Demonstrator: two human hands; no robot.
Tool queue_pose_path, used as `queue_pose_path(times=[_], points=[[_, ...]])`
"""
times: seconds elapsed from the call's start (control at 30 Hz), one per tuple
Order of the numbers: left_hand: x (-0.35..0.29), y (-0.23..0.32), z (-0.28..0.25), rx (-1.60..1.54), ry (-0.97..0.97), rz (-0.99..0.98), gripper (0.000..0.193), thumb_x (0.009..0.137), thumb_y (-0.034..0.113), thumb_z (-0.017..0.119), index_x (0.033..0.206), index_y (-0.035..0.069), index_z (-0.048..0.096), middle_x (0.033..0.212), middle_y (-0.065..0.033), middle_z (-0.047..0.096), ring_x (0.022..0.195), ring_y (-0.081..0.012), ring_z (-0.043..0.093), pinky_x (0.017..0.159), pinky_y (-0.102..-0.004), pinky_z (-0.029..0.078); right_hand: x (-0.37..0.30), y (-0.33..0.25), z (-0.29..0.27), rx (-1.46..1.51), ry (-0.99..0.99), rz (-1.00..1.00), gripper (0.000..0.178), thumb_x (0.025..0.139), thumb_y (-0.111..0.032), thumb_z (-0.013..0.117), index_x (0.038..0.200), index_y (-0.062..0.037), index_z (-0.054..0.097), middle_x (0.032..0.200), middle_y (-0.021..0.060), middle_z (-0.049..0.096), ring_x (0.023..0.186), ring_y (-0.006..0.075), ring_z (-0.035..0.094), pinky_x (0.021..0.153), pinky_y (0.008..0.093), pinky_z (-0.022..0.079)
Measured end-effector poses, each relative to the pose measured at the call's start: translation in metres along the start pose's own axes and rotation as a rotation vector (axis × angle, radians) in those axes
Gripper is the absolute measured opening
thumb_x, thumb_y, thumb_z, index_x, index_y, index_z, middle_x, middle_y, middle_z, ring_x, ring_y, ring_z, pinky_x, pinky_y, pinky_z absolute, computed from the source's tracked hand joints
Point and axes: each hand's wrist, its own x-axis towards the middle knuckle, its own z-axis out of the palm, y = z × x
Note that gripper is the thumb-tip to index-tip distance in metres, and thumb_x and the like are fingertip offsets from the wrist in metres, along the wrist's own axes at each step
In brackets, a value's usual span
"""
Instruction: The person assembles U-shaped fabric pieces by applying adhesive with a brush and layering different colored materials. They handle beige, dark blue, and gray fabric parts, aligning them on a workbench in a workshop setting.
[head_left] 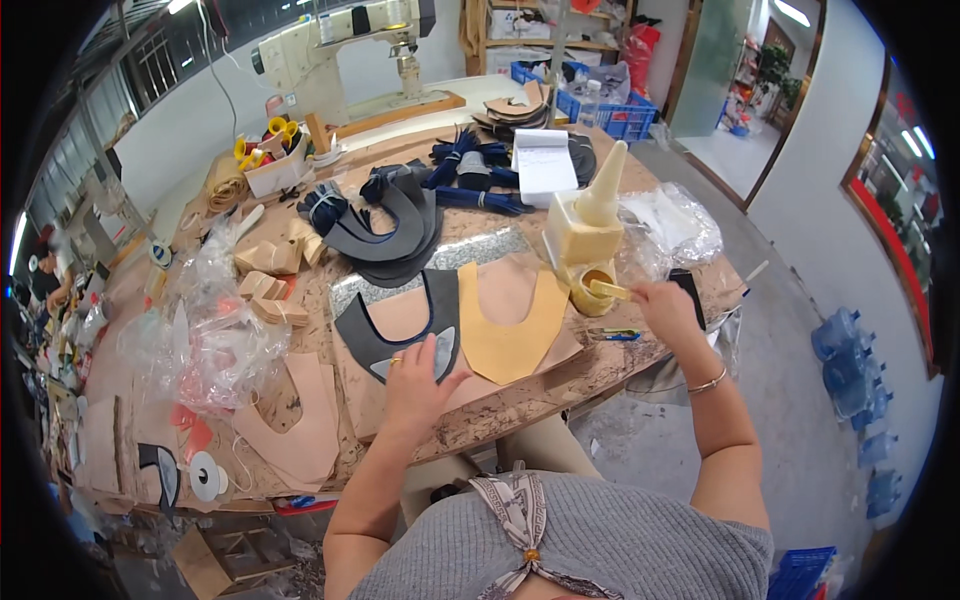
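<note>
My left hand (418, 388) lies with fingers stretched out on a dark grey U-shaped piece (362, 325) with blue edging. Its fingertips touch a light grey patch (444, 352) on that piece. A yellow U-shaped piece (512, 352) sits close beside it, over pale tan sheets. On the right, my right hand (668, 312) is closed around a flat yellow glue spreader (610, 290). The spreader's far end dips into the mouth of a glue-crusted yellow pot (590, 298). Behind this pot stands a yellowed container with a tall cone spout (598, 205).
Stacked dark grey U-shaped pieces (400, 240) and bundled blue strips lie farther back, beside a notepad (547, 165). Crumpled clear plastic (215, 350) covers the left side. A blue pen (615, 336) and black phone (687, 292) are near my right hand. A sewing machine (330, 60) stands behind.
</note>
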Motion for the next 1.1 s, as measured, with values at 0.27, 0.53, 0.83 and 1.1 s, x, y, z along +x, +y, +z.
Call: queue_pose_path(times=[0.27, 0.53, 0.83, 1.1], points=[[0.004, -0.088, -0.024, 0.036, 0.007, -0.101, 0.046, 0.095, 0.038, 0.049, 0.123, 0.002, 0.058, 0.128, -0.015, 0.057, 0.125, -0.0352, 0.047, 0.106, -0.0484, 0.031, -0.037, 0.004, -0.006, 0.298, 0.109, 0.208, 0.021, 0.083, -0.026, 0.067, 0.098, -0.0113, 0.069, 0.076, 0.0138, 0.067, 0.073, 0.0339, 0.065, 0.065, 0.042, 0.051], [-0.018, -0.078, -0.018, 0.154, 0.049, -0.155, 0.041, 0.097, 0.034, 0.047, 0.122, 0.005, 0.06, 0.13, -0.0125, 0.056, 0.125, -0.0301, 0.046, 0.108, -0.0515, 0.025, -0.052, 0.002, 0.007, 0.196, 0.13, 0.111, 0.017, 0.083, -0.026, 0.065, 0.091, -0.012, 0.07, 0.074, 0.0147, 0.067, 0.071, 0.0339, 0.066, 0.064, 0.0437, 0.051], [-0.027, -0.071, -0.013, 0.139, 0.124, -0.155, 0.039, 0.096, 0.032, 0.047, 0.121, 0.004, 0.06, 0.129, -0.0122, 0.057, 0.123, -0.0289, 0.047, 0.105, -0.0513, 0.025, -0.042, 0.015, 0.022, 0.324, 0.015, 0.178, 0.037, 0.09, -0.033, 0.055, 0.077, -0.0007, 0.067, 0.065, 0.0192, 0.063, 0.065, 0.0351, 0.063, 0.061, 0.0427, 0.049], [-0.027, -0.071, -0.012, 0.14, 0.141, -0.149, 0.038, 0.096, 0.031, 0.048, 0.12, 0.005, 0.061, 0.129, -0.0118, 0.057, 0.123, -0.0285, 0.047, 0.105, -0.0486, 0.026, -0.019, 0.033, 0.05, 1.036, -0.298, 0.555, 0.033, 0.091, -0.034, 0.055, 0.085, -0.0039, 0.066, 0.051, 0.0007, 0.05, 0.037, 0.0092, 0.04, 0.035, 0.0258, 0.029]])
